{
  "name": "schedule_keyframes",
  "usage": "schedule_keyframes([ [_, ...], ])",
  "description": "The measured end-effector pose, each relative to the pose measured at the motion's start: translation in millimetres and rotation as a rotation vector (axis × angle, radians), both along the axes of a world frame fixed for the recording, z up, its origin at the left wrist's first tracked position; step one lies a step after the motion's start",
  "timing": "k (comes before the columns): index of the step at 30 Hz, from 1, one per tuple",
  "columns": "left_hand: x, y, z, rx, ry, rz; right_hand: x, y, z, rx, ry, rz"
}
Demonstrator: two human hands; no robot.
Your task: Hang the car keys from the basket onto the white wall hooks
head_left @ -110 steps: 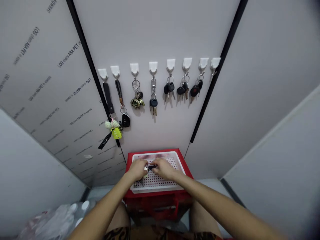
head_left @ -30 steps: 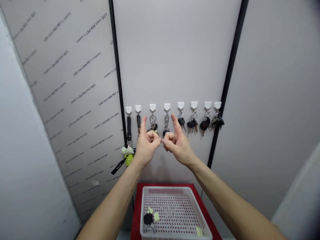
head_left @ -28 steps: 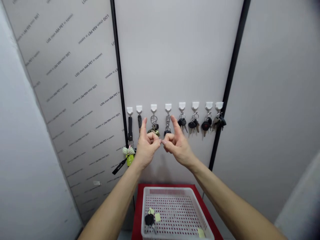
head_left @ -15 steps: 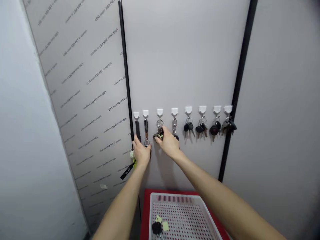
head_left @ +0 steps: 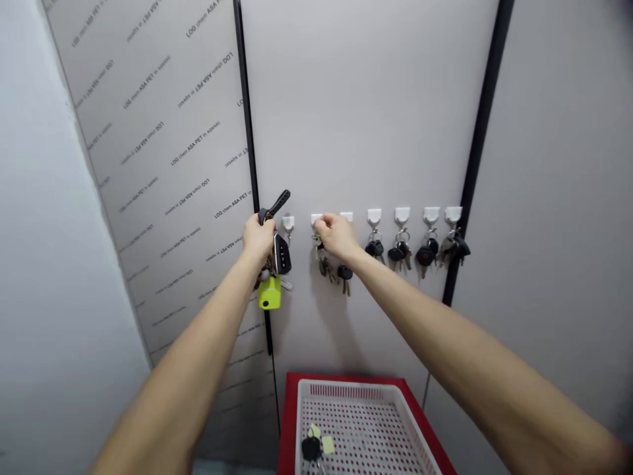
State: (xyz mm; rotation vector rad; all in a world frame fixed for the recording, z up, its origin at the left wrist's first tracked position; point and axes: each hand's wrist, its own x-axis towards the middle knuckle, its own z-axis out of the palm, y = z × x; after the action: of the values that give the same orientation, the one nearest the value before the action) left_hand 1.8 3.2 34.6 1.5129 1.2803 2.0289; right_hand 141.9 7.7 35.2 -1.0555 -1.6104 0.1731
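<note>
My left hand [head_left: 258, 239] is closed around car keys at the left end of the hook row. A black braided strap [head_left: 279, 202] sticks up from it, and a black car key fob [head_left: 282, 254] and a yellow-green key case [head_left: 270, 294] hang below. My right hand [head_left: 339, 236] is pinched at the top of a bunch of keys [head_left: 324, 265], in front of a white hook [head_left: 315, 218]. The fingers hide the ring, so whether it is on the hook I cannot tell. Beside it a black-headed key bunch [head_left: 345, 272] hangs below my right hand.
More key bunches [head_left: 401, 253] hang from white hooks [head_left: 402, 214] to the right. One hook [head_left: 288, 224] holds nothing visible. Below, a white perforated basket [head_left: 395, 396] on a red surface [head_left: 291, 396] contains a black-headed key [head_left: 311, 448] with pale yellow tags [head_left: 328, 444].
My left hand has moved up and left, and the two strapped key sets have come off their hooks into it. My right hand has risen from the hanging keys to the ring near the hook.
</note>
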Motion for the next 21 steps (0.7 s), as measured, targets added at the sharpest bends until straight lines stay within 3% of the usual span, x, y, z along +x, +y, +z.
schedule_keyframes([
  [3, 1, -9, -4.5, -0.07, -0.065, -0.223, 1, -4, -5.0, -0.267, 0.032, 0.303],
  [5, 1, -16, -20.6, -0.097, -0.136, -0.335, 6, -8, -11.1, -0.392, 0.045, 0.488],
  [7, 4, -20, -39.4, -0.139, -0.221, -0.393, 12, -11, -13.5, -0.418, 0.068, 0.578],
  [10, 12, -21, -58.3, -0.211, -0.315, -0.442, 20, -8, -2.5, -0.313, 0.195, 0.564],
  [12, 18, -20, -60.7, -0.215, -0.347, -0.464, 21, -4, 13.1, -0.239, 0.309, 0.529],
  [16, 30, -17, -49.6, -0.16, -0.39, -0.477, 14, 4, 42.3, -0.228, 0.34, 0.516],
  [21, 31, -15, -35.5, -0.139, -0.444, -0.493, -4, 7, 50.9, -0.338, 0.335, 0.447],
])
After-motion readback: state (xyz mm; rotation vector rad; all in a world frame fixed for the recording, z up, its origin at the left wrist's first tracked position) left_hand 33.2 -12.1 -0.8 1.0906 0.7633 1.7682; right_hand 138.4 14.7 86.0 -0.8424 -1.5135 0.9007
